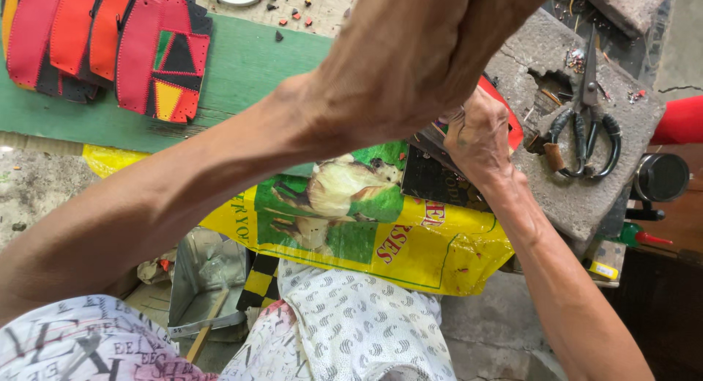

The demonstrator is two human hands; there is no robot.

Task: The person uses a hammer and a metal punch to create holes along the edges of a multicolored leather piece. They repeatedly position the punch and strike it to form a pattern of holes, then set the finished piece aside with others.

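My left forearm crosses the whole view, and my left hand [432,29] is raised close to the camera at the top edge. Its fingers run out of frame, so what it holds is hidden. Lower down, my right hand [477,132] has its fingers curled tight on a red piece [512,117] with a dark layer beneath it. It presses that piece onto the near-left corner of a grey stone slab [578,198]. A yellow and green printed sack [410,249] lies over my lap under both arms.
Black-handled scissors [586,135] lie on the slab to the right of my right hand. Several stitched red, black and yellow pieces [157,55] sit on a green board [242,66]. An open metal tin [209,278] is below left, and a black cylinder [660,177] at the right.
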